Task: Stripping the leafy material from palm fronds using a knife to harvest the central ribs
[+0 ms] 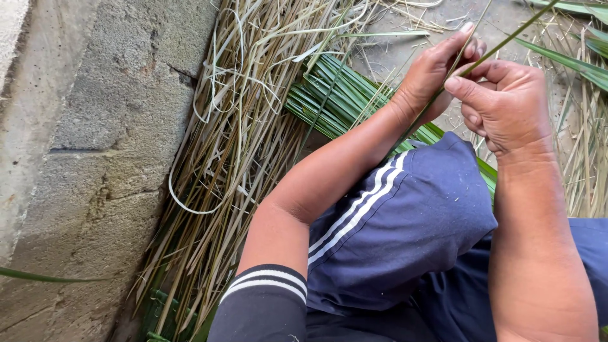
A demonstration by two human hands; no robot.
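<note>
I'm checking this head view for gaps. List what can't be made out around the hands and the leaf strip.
- Strip: its far end runs off the top edge; its near end is hidden behind the left hand.
- Right hand: most fingers curl under the palm, so the grip is hidden.
- Green leaves: partly covered by the left forearm and knee.
- Dry pile: cut off at top and bottom edges.

Soft daylight, perhaps slightly blurred
</note>
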